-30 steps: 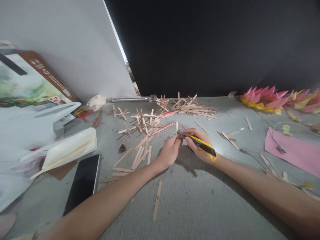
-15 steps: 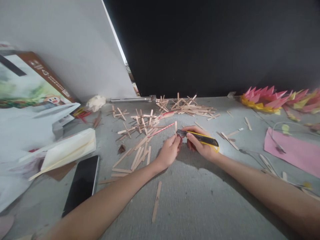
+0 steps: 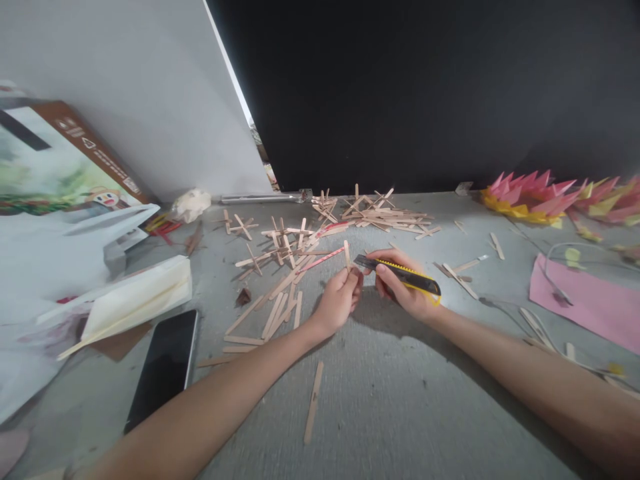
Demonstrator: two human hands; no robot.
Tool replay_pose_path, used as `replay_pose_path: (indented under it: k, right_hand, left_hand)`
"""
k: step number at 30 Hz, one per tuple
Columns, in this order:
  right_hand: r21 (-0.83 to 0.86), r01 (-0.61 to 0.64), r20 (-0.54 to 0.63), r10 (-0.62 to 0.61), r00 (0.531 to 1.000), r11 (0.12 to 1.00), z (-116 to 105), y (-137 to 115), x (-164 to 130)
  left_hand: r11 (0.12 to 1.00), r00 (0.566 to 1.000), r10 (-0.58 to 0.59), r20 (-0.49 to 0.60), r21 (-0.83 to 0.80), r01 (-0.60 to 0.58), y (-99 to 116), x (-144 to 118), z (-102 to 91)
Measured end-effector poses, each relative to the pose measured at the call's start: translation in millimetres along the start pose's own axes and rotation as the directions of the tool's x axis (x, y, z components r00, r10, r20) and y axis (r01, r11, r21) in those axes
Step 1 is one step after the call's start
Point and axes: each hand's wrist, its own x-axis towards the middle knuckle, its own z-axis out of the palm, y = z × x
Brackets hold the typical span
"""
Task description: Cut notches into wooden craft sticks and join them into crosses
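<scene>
Left hand pinches a pale upright stick; right hand grips a yellow-black cutter. Bare desk lies nearer.

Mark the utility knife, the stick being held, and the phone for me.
utility knife (image 3: 406, 277), head view, on its yellow and black handle.
wooden stick (image 3: 346, 254), head view, on the upper end above the fingers.
phone (image 3: 163, 367), head view, on the dark screen.

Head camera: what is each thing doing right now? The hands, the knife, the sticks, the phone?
Left hand: closed on a small wooden stick, held upright.
Right hand: gripping the yellow utility knife, tip at the stick.
Loose sticks: scattered flat on the grey surface.
Phone: lying flat, screen dark.
</scene>
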Motion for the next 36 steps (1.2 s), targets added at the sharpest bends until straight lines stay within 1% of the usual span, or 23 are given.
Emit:
replay_pose_path:
  k: [3, 6, 11, 17, 22, 25, 30, 32, 34, 36]
  right_hand:
    - [-0.134, 0.046, -0.029, -0.050, 0.998, 0.990, 2.5, 2.3, -3.2]
    - [-0.250, 0.076, -0.019, -0.083, 0.996, 0.965, 4.0, 7.6, -4.7]
    - [-0.332, 0.126, 0.017, -0.128, 0.992, 0.935, 3.9, 8.1, -5.0]
    - [-0.344, 0.133, 0.002, -0.141, 0.990, 0.929, 3.8, 5.0, -5.5]
    - [-0.365, 0.161, 0.034, -0.159, 0.987, 0.917, 3.4, 6.5, -6.1]
    - [-0.375, 0.164, 0.025, -0.167, 0.986, 0.912, 3.7, 6.6, -6.0]
    - [-0.325, 0.171, 0.049, -0.164, 0.985, 0.930, 2.8, 7.5, -6.1]
    - [-0.310, 0.179, 0.052, -0.171, 0.984, 0.934, 2.0, 7.0, -6.8]
    - [-0.309, 0.221, 0.060, -0.212, 0.975, 0.925, 1.7, 5.5, -7.8]
    - [-0.321, 0.308, 0.093, -0.294, 0.951, 0.896, 2.1, 3.2, -8.3]
  left_hand:
    - [1.000, 1.000, 0.018, -0.017, 0.014, -0.018, -0.9, 0.3, -1.3]
    - [0.999, 0.999, 0.032, -0.026, 0.034, -0.031, -1.1, 0.4, -1.2]
    - [0.996, 0.998, 0.056, -0.019, 0.069, -0.054, 0.3, -0.2, -0.1]
    - [0.997, 0.999, 0.041, -0.011, 0.064, -0.040, 0.5, -0.8, 0.2]
    - [0.998, 0.999, 0.038, -0.023, 0.058, -0.036, -1.8, 1.2, 0.0]
    - [0.997, 0.999, 0.035, -0.016, 0.067, -0.034, -2.2, 1.7, -0.5]
    - [0.996, 0.999, 0.020, -0.041, 0.086, -0.017, -3.1, 1.5, -0.7]
    - [0.995, 0.999, 0.025, -0.035, 0.094, -0.021, -3.8, 1.3, -1.3]
    - [0.994, 0.999, 0.038, -0.015, 0.107, -0.036, -4.4, 1.7, -2.5]
    - [0.994, 0.999, 0.035, -0.015, 0.108, -0.033, -4.7, 2.7, -3.8]
